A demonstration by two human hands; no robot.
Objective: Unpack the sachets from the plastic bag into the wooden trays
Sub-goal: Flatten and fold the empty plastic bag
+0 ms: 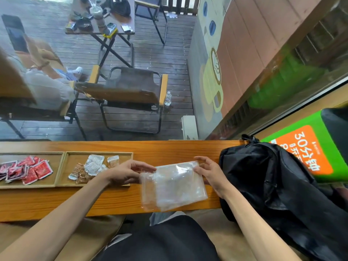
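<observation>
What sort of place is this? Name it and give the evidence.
Probably a café's window counter facing an outdoor deck. Clues: a coffee-cup mural on the wall outside, folding chairs and a table on the decking, and condiment sachets sorted into wooden trays.

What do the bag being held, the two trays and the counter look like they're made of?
Plastic bag: thin clear film, glossy, with glare and creases. Wooden trays: pale wood or wood-look board with raised rims, matte. Counter: orange-toned wood, visible grain, apparently varnished given its sheen.
</observation>
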